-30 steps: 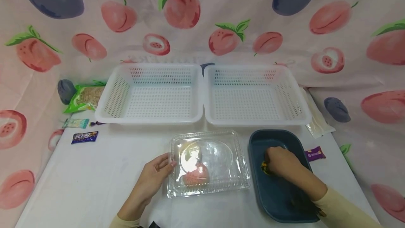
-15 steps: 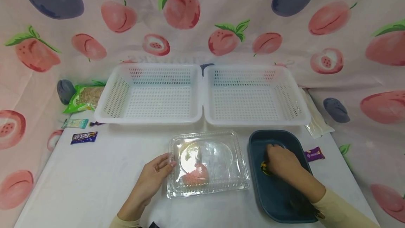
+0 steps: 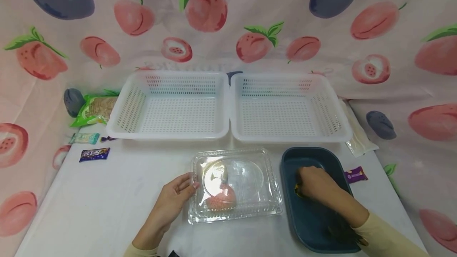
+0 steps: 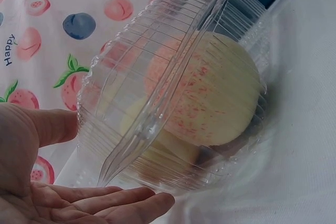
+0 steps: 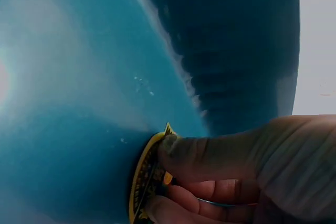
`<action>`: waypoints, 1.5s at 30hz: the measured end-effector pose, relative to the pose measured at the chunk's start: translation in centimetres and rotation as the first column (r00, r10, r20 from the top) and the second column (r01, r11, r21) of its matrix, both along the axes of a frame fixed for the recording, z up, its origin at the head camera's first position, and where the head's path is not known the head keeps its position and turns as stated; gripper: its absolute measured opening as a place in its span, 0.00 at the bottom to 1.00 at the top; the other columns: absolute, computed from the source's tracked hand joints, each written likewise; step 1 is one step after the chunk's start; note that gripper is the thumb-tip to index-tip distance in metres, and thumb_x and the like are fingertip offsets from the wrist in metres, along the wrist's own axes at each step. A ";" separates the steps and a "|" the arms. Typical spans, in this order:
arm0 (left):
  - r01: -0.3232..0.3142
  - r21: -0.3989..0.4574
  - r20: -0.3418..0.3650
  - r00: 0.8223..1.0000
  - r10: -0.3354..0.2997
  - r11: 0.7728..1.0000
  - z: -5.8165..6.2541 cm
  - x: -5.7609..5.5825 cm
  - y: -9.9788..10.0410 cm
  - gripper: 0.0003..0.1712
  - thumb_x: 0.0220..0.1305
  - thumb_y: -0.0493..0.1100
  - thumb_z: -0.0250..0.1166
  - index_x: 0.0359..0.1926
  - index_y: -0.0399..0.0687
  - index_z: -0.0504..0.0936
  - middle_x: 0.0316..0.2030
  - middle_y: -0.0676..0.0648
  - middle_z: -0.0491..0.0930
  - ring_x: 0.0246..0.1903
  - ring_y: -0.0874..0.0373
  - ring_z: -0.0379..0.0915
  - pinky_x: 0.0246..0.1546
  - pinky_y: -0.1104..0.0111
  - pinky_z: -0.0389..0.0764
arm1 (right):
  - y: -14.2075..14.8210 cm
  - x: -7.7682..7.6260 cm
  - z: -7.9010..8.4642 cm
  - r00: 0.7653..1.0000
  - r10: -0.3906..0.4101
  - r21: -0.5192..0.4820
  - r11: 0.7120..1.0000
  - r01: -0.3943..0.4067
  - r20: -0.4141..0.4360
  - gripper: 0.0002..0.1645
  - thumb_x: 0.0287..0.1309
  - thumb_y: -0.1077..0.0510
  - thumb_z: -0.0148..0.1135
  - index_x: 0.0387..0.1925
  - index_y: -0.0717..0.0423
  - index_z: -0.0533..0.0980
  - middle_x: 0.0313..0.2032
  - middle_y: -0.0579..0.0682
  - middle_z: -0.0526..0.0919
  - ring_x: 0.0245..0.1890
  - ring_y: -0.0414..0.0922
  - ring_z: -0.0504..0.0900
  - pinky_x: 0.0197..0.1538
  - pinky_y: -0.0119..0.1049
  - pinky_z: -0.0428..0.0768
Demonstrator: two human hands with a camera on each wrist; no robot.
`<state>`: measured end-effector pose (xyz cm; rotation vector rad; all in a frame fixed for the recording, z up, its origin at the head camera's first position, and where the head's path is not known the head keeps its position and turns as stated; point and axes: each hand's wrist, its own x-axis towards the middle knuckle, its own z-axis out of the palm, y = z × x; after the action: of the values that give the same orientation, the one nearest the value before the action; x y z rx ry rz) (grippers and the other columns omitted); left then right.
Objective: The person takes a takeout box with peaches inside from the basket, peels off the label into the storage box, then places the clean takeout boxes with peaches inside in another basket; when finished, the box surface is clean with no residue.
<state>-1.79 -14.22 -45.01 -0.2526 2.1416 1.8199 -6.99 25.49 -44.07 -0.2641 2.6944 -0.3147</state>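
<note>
Black-and-yellow packet (image 5: pixel 143 181) lies against the floor of the dark blue tray (image 3: pixel 303 221), pinched between the thumb and bent fingers of the right hand (image 3: pixel 319 186); much of it is hidden by that hand. Just beside the tray, toward the person's left, sits a clear plastic clamshell container (image 3: pixel 246 203). The left hand (image 3: pixel 175 196) rests at its left edge, thumb touching the side and fingers extended loosely along the bottom, without a clenched grip. Inside the container are a pink-and-cream peach (image 4: pixel 220 90) and a paler round fruit (image 4: pixel 168 153), partly hidden behind it. Beyond these, two white perforated baskets (image 3: pixel 168 135) stand side by side, and a purple packet (image 3: pixel 356 174) lies just right of the tray.
</note>
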 end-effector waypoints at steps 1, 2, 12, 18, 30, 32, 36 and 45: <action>0.001 0.002 0.002 1.000 -0.001 1.000 0.0 0.0 0.0 0.35 0.74 0.45 0.66 0.72 0.28 0.69 0.65 0.29 0.78 0.66 0.37 0.76 0.68 0.48 0.78 | 0.0 0.0 0.0 1.000 0.004 -0.002 1.000 -0.004 0.003 0.08 0.55 0.69 0.70 0.28 0.61 0.77 0.21 0.49 0.75 0.20 0.43 0.74 0.23 0.34 0.78; 0.002 0.004 0.001 1.000 -0.002 1.000 0.0 0.0 0.0 0.35 0.74 0.45 0.66 0.72 0.28 0.69 0.65 0.29 0.77 0.66 0.37 0.76 0.68 0.48 0.78 | -0.1 0.0 -0.1 1.000 0.007 -0.003 1.000 -0.007 0.006 0.09 0.54 0.70 0.70 0.28 0.60 0.76 0.21 0.49 0.75 0.20 0.43 0.74 0.23 0.34 0.78; 0.012 -0.018 -0.012 1.000 -0.012 1.000 0.0 0.1 0.0 0.34 0.75 0.46 0.66 0.72 0.29 0.69 0.64 0.29 0.78 0.65 0.37 0.77 0.66 0.48 0.80 | -0.4 0.2 0.0 1.000 0.021 0.001 1.000 -0.021 -0.005 0.11 0.55 0.70 0.68 0.26 0.58 0.73 0.21 0.49 0.72 0.20 0.44 0.72 0.22 0.34 0.74; 0.011 -0.035 -0.016 1.000 -0.012 0.999 0.0 -0.2 0.0 0.35 0.75 0.47 0.66 0.72 0.29 0.69 0.65 0.29 0.77 0.65 0.36 0.77 0.65 0.48 0.81 | -0.5 0.1 -0.1 0.997 0.049 0.010 0.999 -0.048 -0.058 0.11 0.54 0.69 0.69 0.26 0.58 0.73 0.22 0.48 0.71 0.21 0.44 0.71 0.23 0.34 0.72; 0.004 -0.019 -0.004 1.000 -0.004 1.000 0.0 -0.1 0.0 0.36 0.74 0.46 0.67 0.72 0.29 0.69 0.65 0.28 0.77 0.66 0.36 0.76 0.66 0.48 0.80 | 0.1 -0.8 1.3 0.999 -0.013 -0.036 0.999 0.012 -0.031 0.10 0.60 0.57 0.74 0.37 0.61 0.83 0.28 0.49 0.84 0.26 0.43 0.80 0.30 0.42 0.84; 0.002 -0.009 0.000 1.000 -0.002 1.000 0.0 0.0 0.1 0.35 0.74 0.45 0.67 0.72 0.28 0.69 0.65 0.28 0.77 0.66 0.36 0.76 0.66 0.49 0.80 | 0.2 -0.9 2.3 0.998 -0.027 -0.067 0.997 0.023 -0.057 0.14 0.62 0.54 0.73 0.42 0.62 0.85 0.32 0.50 0.87 0.30 0.44 0.83 0.35 0.46 0.87; -0.003 0.000 0.004 1.000 0.003 1.000 0.0 0.1 0.2 0.34 0.74 0.45 0.66 0.72 0.28 0.69 0.65 0.28 0.77 0.66 0.37 0.76 0.66 0.50 0.80 | 0.0 -1.3 4.7 0.986 -0.044 -0.134 0.991 0.023 -0.158 0.16 0.66 0.53 0.71 0.44 0.62 0.86 0.33 0.50 0.88 0.31 0.44 0.83 0.38 0.48 0.87; -0.003 0.012 0.004 1.000 0.003 1.000 -0.1 0.1 0.1 0.35 0.74 0.46 0.66 0.71 0.27 0.69 0.66 0.29 0.77 0.67 0.36 0.74 0.68 0.49 0.77 | 0.7 -3.0 8.7 0.824 -0.348 -0.446 0.885 0.131 -0.448 0.16 0.73 0.56 0.63 0.54 0.60 0.85 0.46 0.62 0.90 0.39 0.49 0.90 0.37 0.28 0.82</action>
<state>-1.68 -14.11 -45.13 -0.2560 2.1284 1.8320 -9.98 26.14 -35.39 -0.1221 3.1813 -1.0152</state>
